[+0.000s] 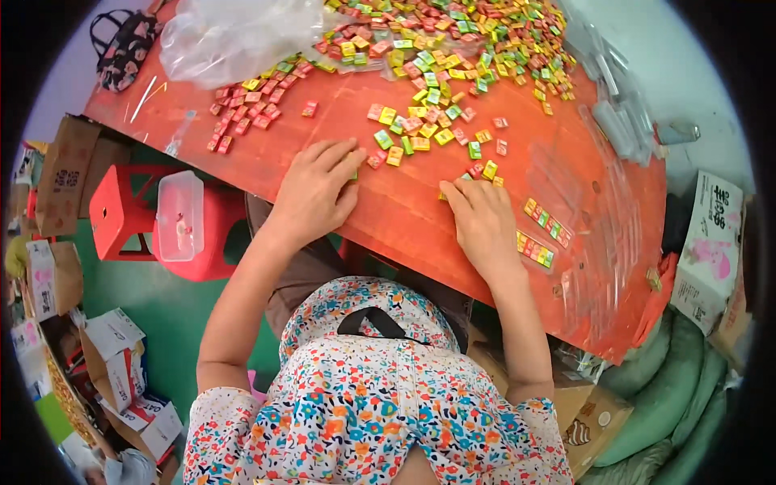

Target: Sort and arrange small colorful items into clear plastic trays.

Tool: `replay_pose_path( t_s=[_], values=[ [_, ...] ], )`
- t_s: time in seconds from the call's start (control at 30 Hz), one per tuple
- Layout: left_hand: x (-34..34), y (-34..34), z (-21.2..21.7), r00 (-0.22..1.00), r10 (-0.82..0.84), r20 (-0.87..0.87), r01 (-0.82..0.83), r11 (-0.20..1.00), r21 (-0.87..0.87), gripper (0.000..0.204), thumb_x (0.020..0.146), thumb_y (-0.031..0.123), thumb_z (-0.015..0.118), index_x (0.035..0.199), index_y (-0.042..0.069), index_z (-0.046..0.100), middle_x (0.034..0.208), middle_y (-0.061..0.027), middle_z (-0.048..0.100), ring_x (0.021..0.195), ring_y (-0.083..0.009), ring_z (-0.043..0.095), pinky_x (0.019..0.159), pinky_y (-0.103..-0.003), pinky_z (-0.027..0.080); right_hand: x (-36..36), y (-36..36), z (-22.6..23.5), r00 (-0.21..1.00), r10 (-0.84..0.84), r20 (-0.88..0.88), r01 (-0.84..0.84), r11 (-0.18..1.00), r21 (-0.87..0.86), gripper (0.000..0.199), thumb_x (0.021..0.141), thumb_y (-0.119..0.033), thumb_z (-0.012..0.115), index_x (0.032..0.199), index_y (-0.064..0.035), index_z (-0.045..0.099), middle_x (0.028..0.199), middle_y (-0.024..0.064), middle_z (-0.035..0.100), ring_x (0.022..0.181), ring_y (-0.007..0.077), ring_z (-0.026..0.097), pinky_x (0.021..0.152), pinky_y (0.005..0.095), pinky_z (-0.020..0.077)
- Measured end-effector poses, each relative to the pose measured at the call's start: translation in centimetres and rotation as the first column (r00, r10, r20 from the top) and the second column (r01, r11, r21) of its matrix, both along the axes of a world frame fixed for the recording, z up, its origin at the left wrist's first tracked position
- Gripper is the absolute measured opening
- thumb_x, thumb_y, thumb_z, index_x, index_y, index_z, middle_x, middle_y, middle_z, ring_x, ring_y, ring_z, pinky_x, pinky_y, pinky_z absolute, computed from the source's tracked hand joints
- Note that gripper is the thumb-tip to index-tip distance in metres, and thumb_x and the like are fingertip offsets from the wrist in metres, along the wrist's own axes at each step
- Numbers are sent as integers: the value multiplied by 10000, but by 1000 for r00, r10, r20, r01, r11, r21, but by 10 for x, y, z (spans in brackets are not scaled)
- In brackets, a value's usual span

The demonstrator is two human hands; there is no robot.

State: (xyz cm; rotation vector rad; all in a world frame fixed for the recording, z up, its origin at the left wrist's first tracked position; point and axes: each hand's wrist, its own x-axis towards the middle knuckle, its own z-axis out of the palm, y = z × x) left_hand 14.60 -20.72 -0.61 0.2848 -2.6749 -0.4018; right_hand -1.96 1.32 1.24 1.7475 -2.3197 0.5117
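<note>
My left hand [317, 192] rests at the near edge of the red table, fingers bent toward the thumb. A bit of a small green box shows between its fingertips and thumb. My right hand [483, 222] is curled palm-down over a few small boxes, its fingers closed on them. Red and yellow small boxes [490, 170] peek out past its fingertips; the palm hides the rest. Right of this hand lie two clear strips filled with rows of coloured boxes [548, 223]. Beyond both hands are loose small boxes [416, 121] in red, yellow and green.
A large heap of small boxes [501, 36] covers the table's far side. Beside it sits a clear plastic bag [238, 40]. Empty clear sleeves [602, 242] lie at the right. Red stools [121, 214], one bearing a clear tub [179, 217], stand left of the table, near cardboard boxes [69, 166].
</note>
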Motion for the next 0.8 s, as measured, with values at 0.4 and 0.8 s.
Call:
replay_pose_path(
  t_s=[0.4,0.8],
  values=[
    [5,48,2,974,220,47,-225,950,217,494,816,305,754,1170,3,587,951,-146,588,800,-329,656,644,-405,561,28,-41,6,985,57,162,-74,993,96,282,822,-142,711,1077,-33,660,905,96,603,874,272,608,759,402,483],
    [-24,-12,2,997,-81,-16,83,982,167,238,846,97,662,1077,41,647,1004,-116,622,969,-321,598,819,-417,512,6,-95,-4,987,143,74,-141,989,-34,176,828,-117,698,988,-49,676,905,90,612,883,281,637,741,399,521]
  ],
)
